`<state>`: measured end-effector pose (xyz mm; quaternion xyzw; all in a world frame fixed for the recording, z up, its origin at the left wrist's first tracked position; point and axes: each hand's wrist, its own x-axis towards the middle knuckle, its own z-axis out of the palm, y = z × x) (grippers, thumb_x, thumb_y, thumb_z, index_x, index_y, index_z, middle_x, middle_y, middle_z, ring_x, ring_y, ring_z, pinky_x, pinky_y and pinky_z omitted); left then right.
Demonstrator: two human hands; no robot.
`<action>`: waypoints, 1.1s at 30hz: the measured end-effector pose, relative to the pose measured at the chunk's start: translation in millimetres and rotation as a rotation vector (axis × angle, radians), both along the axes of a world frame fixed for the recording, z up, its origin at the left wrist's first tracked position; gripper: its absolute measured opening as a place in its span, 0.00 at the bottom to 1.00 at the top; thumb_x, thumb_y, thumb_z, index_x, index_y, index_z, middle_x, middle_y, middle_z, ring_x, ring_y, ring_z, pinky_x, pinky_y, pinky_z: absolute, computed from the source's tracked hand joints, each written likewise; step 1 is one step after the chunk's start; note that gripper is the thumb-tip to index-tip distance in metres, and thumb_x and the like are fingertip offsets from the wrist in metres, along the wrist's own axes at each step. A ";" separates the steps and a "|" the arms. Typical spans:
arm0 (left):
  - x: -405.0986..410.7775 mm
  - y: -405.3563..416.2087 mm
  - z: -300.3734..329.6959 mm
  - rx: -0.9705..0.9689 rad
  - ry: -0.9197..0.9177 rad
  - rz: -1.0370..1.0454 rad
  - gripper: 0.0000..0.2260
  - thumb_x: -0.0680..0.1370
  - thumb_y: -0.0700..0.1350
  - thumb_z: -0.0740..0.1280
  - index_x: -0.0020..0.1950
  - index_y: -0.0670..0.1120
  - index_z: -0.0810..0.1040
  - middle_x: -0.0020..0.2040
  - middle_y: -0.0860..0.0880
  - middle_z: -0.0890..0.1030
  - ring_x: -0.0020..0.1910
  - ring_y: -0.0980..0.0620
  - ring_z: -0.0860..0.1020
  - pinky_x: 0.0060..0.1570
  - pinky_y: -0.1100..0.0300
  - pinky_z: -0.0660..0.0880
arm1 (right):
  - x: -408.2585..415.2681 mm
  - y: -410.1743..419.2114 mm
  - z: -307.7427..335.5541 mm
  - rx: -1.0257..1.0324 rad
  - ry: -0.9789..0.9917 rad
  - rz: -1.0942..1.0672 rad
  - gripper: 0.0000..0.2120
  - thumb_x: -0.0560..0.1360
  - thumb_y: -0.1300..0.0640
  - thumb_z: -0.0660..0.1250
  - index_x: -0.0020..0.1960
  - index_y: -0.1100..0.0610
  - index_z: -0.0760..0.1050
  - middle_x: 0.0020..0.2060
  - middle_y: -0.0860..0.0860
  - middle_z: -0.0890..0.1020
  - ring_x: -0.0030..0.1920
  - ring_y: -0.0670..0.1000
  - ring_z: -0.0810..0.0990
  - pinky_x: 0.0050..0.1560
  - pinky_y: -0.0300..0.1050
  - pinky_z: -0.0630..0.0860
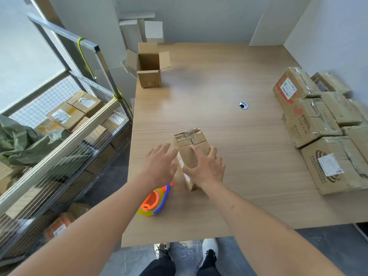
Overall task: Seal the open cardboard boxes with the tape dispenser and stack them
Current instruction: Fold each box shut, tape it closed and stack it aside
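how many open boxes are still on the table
1. The open cardboard box stands at the table's far left corner, flaps up. The box under the hands looks taped shut, as do those stacked at the right edge; one could be hidden behind that stack.

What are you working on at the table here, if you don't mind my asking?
A person is sealing and stacking cardboard boxes at a wooden table. The right hand grips a small box whose far end already looks taped, while the left hand hovers open beside it. The tape dispenser lies on the table near the left forearm. One open box waits at the far left corner, and taped boxes sit piled along the right edge.
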<state>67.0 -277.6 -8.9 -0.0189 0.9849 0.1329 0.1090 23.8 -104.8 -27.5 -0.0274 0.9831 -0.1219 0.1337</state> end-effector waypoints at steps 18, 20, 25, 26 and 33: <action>-50.8 64.8 134.7 -0.099 0.182 -0.249 0.26 0.85 0.57 0.57 0.81 0.51 0.61 0.82 0.47 0.61 0.79 0.43 0.61 0.77 0.42 0.60 | -2.2 94.9 149.5 -0.160 0.123 -0.231 0.36 0.66 0.28 0.67 0.73 0.32 0.66 0.68 0.52 0.68 0.62 0.59 0.74 0.58 0.52 0.74; -56.1 84.1 146.1 -0.101 0.203 -0.259 0.26 0.85 0.57 0.57 0.81 0.50 0.61 0.81 0.47 0.62 0.79 0.44 0.62 0.77 0.42 0.61 | -6.4 114.0 161.3 -0.170 0.133 -0.238 0.36 0.67 0.28 0.67 0.73 0.32 0.65 0.67 0.52 0.68 0.62 0.58 0.74 0.57 0.52 0.74; -63.8 145.5 166.1 -0.104 0.242 -0.249 0.25 0.84 0.57 0.57 0.81 0.50 0.63 0.81 0.47 0.64 0.78 0.44 0.63 0.76 0.44 0.62 | -12.8 173.8 180.0 -0.175 0.180 -0.229 0.37 0.67 0.28 0.67 0.74 0.33 0.65 0.68 0.52 0.68 0.62 0.58 0.75 0.60 0.52 0.75; -64.7 159.7 168.6 -0.101 0.245 -0.242 0.25 0.84 0.57 0.58 0.81 0.50 0.63 0.81 0.47 0.64 0.78 0.44 0.63 0.76 0.44 0.62 | -14.7 188.4 182.9 -0.173 0.187 -0.217 0.37 0.67 0.28 0.67 0.74 0.33 0.65 0.69 0.52 0.68 0.63 0.58 0.75 0.60 0.53 0.75; -76.9 266.2 179.8 -0.081 0.257 -0.194 0.24 0.84 0.55 0.60 0.80 0.50 0.65 0.79 0.47 0.66 0.77 0.42 0.65 0.74 0.45 0.65 | -35.4 291.2 198.9 -0.171 0.214 -0.169 0.36 0.65 0.28 0.69 0.72 0.35 0.69 0.76 0.54 0.63 0.69 0.60 0.72 0.65 0.55 0.73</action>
